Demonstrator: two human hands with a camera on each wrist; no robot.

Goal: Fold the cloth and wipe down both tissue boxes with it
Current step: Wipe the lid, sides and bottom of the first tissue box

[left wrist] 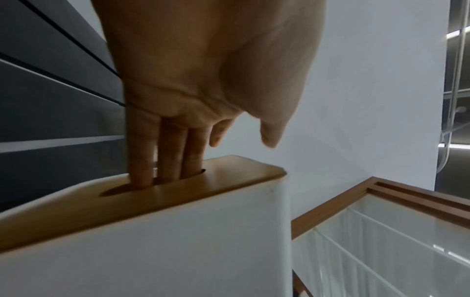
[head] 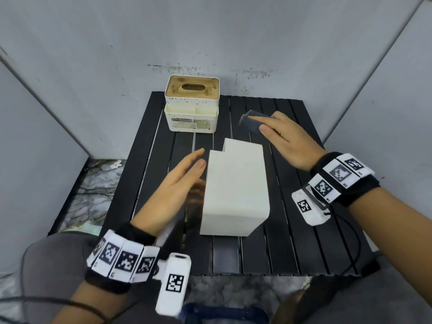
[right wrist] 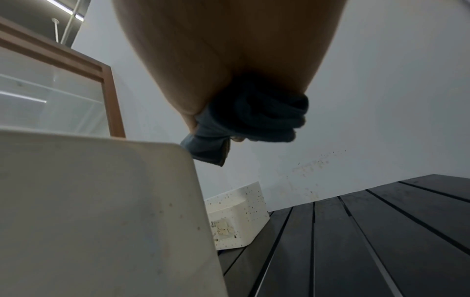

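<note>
- The right hand (head: 284,141) grips the folded dark grey cloth (head: 253,122), thumb on the near side and fingers over the top, held above the black slatted table (head: 304,230), beyond the far right corner of the plain box.
- The left hand (head: 184,181) has straight fingers; in the left wrist view three fingers (left wrist: 142,160) reach into the oval slot of the wooden lid (left wrist: 229,176), with the index finger and thumb free outside.
- The plain white tissue box (head: 236,190) lies tipped on its side in the table's middle, lid facing the left hand.
- The speckled tissue box (head: 192,106) stands upright at the table's far edge, well apart from both hands, against the grey wall (head: 257,43).
</note>
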